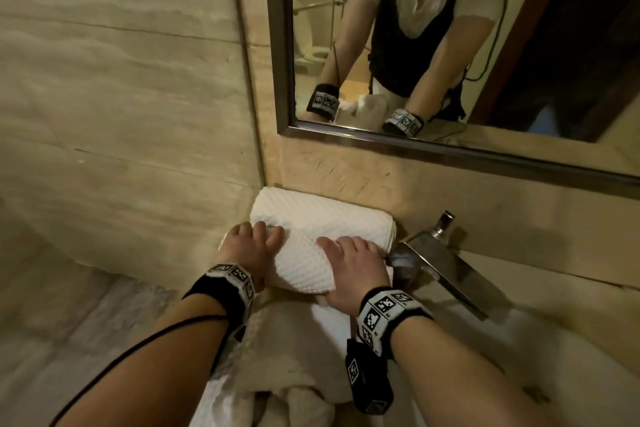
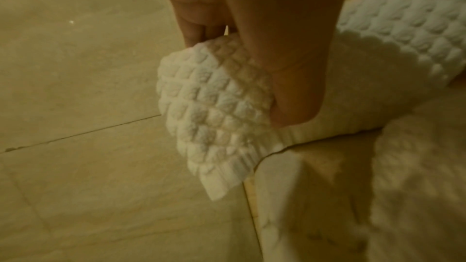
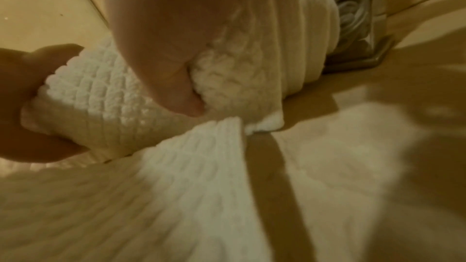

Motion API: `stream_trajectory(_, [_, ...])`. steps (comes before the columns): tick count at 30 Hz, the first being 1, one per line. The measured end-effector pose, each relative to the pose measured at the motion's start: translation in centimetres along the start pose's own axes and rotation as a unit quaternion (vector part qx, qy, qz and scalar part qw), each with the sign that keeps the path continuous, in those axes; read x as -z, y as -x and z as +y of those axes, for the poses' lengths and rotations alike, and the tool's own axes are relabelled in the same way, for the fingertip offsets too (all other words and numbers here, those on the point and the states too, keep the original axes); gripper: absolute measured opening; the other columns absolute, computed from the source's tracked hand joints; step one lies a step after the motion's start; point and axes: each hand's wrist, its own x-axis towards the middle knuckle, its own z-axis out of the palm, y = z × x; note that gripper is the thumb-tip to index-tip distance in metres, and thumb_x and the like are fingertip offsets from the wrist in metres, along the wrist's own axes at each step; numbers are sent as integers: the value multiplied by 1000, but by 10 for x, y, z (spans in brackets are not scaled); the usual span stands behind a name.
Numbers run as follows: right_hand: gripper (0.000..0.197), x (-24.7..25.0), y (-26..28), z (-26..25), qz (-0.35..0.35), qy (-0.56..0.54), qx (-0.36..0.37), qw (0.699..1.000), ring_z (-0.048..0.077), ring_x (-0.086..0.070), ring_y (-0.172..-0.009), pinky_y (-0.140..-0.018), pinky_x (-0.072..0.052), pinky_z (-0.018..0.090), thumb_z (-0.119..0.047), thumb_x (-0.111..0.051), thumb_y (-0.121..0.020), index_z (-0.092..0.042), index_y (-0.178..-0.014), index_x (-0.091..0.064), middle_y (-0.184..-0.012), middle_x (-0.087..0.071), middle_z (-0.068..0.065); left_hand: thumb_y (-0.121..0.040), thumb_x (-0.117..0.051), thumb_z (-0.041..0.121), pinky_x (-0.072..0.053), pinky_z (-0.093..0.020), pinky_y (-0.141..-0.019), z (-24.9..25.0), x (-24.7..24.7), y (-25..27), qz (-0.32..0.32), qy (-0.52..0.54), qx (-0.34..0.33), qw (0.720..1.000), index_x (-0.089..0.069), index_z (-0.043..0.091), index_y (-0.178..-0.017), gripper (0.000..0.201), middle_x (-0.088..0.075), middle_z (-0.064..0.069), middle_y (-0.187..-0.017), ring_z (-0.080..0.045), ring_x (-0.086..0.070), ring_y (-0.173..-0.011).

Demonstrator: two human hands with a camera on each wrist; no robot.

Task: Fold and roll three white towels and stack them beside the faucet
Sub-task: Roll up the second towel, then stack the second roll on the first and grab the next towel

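A rolled white waffle towel (image 1: pixel 329 217) lies against the back wall, left of the chrome faucet (image 1: pixel 446 253). In front of it lies a second rolled towel (image 1: pixel 301 263) (image 2: pixel 211 111) (image 3: pixel 100 95), gripped at both ends. My left hand (image 1: pixel 251 246) (image 2: pixel 264 47) curls round its left end, thumb pressed into the cloth. My right hand (image 1: pixel 353 270) (image 3: pixel 171 43) curls round its right end, next to the faucet base (image 3: pixel 358 19). A loose white towel (image 1: pixel 277 367) (image 3: pixel 176 196) lies crumpled on the counter below my wrists.
A tiled wall (image 1: pixel 121 97) closes the left side, and a framed mirror (image 1: pixel 450 45) hangs above the counter. The basin (image 1: pixel 519 357) lies to the right under the faucet spout. The counter's left edge (image 2: pixel 249 196) drops to the floor tiles.
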Motion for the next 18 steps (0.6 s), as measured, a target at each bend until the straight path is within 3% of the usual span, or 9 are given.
stream_trajectory(5, [92, -3, -2, -7, 12, 0, -16, 1000, 29, -48, -117, -97, -35, 45, -61, -68, -59, -26, -135, -28, -126, -47, 6, -84, -57, 35, -18, -40, -116, 4, -6, 0, 13, 32, 14, 999, -5, 18, -150, 85, -19, -16, -149, -35, -25, -136])
stream_trajectory(8, [91, -1, 1, -6, -21, 23, -7, 999, 29, -11, -141, -113, -10, 46, -56, -60, -76, -28, -147, -11, -151, -14, 7, -88, -51, 34, -10, -41, -120, 4, -2, 3, 12, 54, 19, 998, -5, 17, -150, 79, -16, -15, -151, -34, -18, -141])
stream_trajectory(11, [99, 4, 7, -6, -65, 14, -66, 996, 38, 25, -140, -116, 9, 53, -59, -56, -81, -31, -149, 11, -155, 25, 10, -82, -57, 39, 0, -45, -121, 5, 3, 3, -6, 73, 9, 997, -3, 19, -150, 89, -9, -12, -154, -32, -6, -145])
stream_trajectory(14, [108, 6, 13, -3, -104, -53, -134, 984, 43, 28, -138, -117, 5, 51, -53, -62, -80, -33, -147, 20, -151, 33, 15, -73, -65, 47, 2, -43, -121, 18, 6, -1, 30, 106, -49, 993, -8, 25, -149, 97, -13, -5, -152, -28, -6, -145])
stream_trajectory(18, [103, 3, 14, -3, -102, -113, -135, 979, 40, 30, -138, -117, -12, 49, -36, -66, -83, -36, -148, 13, -152, 33, 10, -70, -69, 53, 1, -39, -121, 28, 9, -4, 19, 116, -59, 991, -4, 28, -150, 105, -8, -3, -155, -25, -4, -146])
